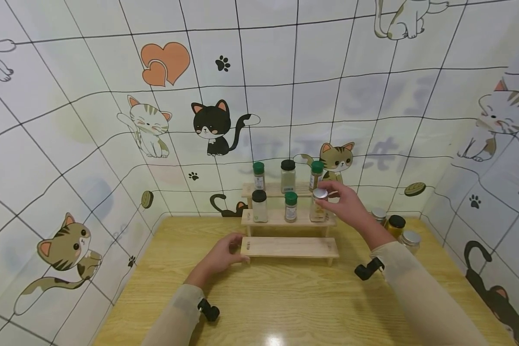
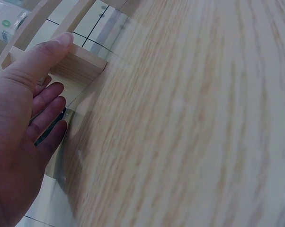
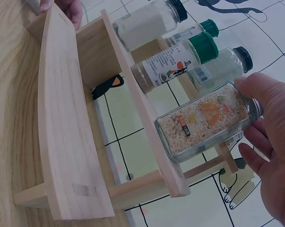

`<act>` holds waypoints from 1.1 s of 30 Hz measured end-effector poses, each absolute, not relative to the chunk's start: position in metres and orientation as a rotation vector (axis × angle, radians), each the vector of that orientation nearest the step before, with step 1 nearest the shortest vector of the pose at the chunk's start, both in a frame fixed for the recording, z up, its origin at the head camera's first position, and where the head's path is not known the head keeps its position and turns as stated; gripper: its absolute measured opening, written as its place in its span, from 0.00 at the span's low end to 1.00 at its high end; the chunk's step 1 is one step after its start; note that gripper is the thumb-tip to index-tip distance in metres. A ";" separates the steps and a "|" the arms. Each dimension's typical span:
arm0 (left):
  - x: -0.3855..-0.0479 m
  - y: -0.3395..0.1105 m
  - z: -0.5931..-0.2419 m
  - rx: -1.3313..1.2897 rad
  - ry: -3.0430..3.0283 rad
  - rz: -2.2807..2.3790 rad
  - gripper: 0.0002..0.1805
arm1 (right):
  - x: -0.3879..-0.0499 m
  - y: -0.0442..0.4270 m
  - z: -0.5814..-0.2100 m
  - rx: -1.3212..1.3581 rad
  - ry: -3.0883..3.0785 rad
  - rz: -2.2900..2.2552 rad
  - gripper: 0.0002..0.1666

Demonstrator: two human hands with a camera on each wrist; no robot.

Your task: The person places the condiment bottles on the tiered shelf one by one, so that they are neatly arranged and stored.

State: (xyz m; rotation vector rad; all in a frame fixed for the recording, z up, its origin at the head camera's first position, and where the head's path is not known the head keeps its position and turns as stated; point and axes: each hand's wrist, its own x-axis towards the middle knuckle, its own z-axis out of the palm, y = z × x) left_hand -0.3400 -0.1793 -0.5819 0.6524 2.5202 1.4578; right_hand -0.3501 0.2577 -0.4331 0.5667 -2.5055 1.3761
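A three-step wooden rack (image 1: 290, 247) stands on the table against the wall. My left hand (image 1: 221, 253) holds the left end of its lowest step, the thumb (image 2: 55, 47) on the front and the fingers behind. At the right end of the middle step, my right hand (image 1: 350, 206) pinches a square glass jar (image 3: 206, 123) near its silver lid. Pinkish-white grains fill that jar, and its base is at the step. Beside it on the same step are a green-capped spice bottle (image 1: 290, 207) and a black-capped jar (image 1: 259, 207).
On the top step are two green-capped bottles, left (image 1: 258, 176) and right (image 1: 316, 175), with a black-capped jar (image 1: 288, 177) between them. Right of the rack, partly behind my right forearm, stand silver-lidded jars (image 1: 411, 240) and a black-lidded yellow jar (image 1: 395, 227). Cat-patterned sheeting (image 1: 277, 110) surrounds the table.
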 end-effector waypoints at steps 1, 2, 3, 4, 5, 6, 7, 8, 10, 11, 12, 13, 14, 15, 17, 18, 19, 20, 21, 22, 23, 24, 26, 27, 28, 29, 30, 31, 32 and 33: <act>-0.340 -0.180 -0.582 0.649 2.522 1.455 0.43 | -0.350 0.258 -0.434 0.557 -2.505 1.372 0.32; -0.340 -0.180 -0.582 0.644 2.521 1.457 0.44 | -0.349 0.259 -0.434 0.541 -2.508 1.368 0.34; -0.340 -0.180 -0.582 0.643 2.520 1.457 0.44 | -0.349 0.260 -0.435 0.526 -2.508 1.367 0.35; -0.340 -0.180 -0.583 0.642 2.522 1.458 0.44 | -0.348 0.261 -0.436 0.513 -2.505 1.369 0.36; -0.340 -0.180 -0.583 0.641 2.524 1.457 0.44 | -0.347 0.263 -0.437 0.500 -2.507 1.359 0.37; -0.340 -0.180 -0.583 0.637 2.524 1.455 0.44 | -0.346 0.265 -0.437 0.487 -2.508 1.344 0.37; -0.340 -0.180 -0.582 0.635 2.525 1.455 0.44 | -0.344 0.266 -0.438 0.479 -2.506 1.336 0.36; -0.340 -0.180 -0.583 0.637 2.529 1.453 0.43 | -0.343 0.268 -0.439 0.471 -2.504 1.324 0.35; -0.340 -0.180 -0.583 0.637 2.534 1.451 0.43 | -0.338 0.272 -0.440 0.469 -2.493 1.302 0.32; -0.340 -0.180 -0.584 0.638 2.532 1.452 0.43 | -0.335 0.274 -0.441 0.462 -2.493 1.288 0.32; -0.341 -0.180 -0.584 0.639 2.531 1.452 0.43 | -0.332 0.276 -0.441 0.457 -2.490 1.283 0.31; -0.341 -0.180 -0.584 0.641 2.532 1.453 0.43 | -0.328 0.279 -0.441 0.451 -2.489 1.273 0.31; -0.341 -0.180 -0.584 0.643 2.532 1.452 0.43 | -0.325 0.282 -0.441 0.447 -2.489 1.263 0.30; -0.341 -0.180 -0.584 0.642 2.529 1.456 0.43 | -0.321 0.284 -0.441 0.442 -2.491 1.252 0.29; -0.341 -0.180 -0.584 0.649 2.530 1.454 0.43 | -0.314 0.291 -0.441 0.422 -2.500 1.238 0.28; -0.341 -0.181 -0.584 0.652 2.530 1.455 0.43 | -0.311 0.294 -0.441 0.411 -2.504 1.228 0.28; -0.341 -0.181 -0.584 0.655 2.530 1.455 0.43 | -0.308 0.297 -0.441 0.404 -2.507 1.218 0.28; -0.341 -0.181 -0.585 0.657 2.529 1.457 0.43 | -0.306 0.300 -0.441 0.396 -2.508 1.212 0.28; -0.341 -0.181 -0.585 0.659 2.528 1.460 0.43 | -0.303 0.303 -0.441 0.386 -2.512 1.201 0.28; -0.342 -0.181 -0.586 0.664 2.530 1.458 0.43 | -0.300 0.307 -0.441 0.372 -2.515 1.191 0.28; -0.342 -0.181 -0.586 0.663 2.526 1.462 0.43 | -0.297 0.310 -0.441 0.360 -2.516 1.179 0.28; -0.342 -0.181 -0.586 0.664 2.527 1.461 0.43 | -0.294 0.314 -0.441 0.345 -2.519 1.167 0.27; -0.341 -0.182 -0.586 0.663 2.524 1.465 0.43 | -0.289 0.321 -0.442 0.323 -2.522 1.137 0.27; -0.341 -0.182 -0.586 0.663 2.523 1.467 0.43 | -0.286 0.325 -0.443 0.312 -2.519 1.128 0.26; -0.341 -0.182 -0.586 0.663 2.524 1.467 0.43 | -0.283 0.328 -0.444 0.300 -2.516 1.122 0.26; -0.341 -0.182 -0.586 0.663 2.524 1.469 0.43 | -0.281 0.331 -0.445 0.298 -2.511 1.110 0.25; -0.341 -0.182 -0.585 0.662 2.523 1.471 0.43 | -0.279 0.335 -0.446 0.296 -2.505 1.099 0.25; -0.341 -0.182 -0.585 0.663 2.524 1.470 0.42 | -0.276 0.338 -0.448 0.296 -2.498 1.083 0.25; -0.341 -0.181 -0.585 0.664 2.528 1.466 0.42 | -0.274 0.342 -0.449 0.291 -2.488 1.079 0.24; -0.341 -0.181 -0.585 0.664 2.528 1.465 0.42 | -0.272 0.345 -0.450 0.286 -2.478 1.071 0.24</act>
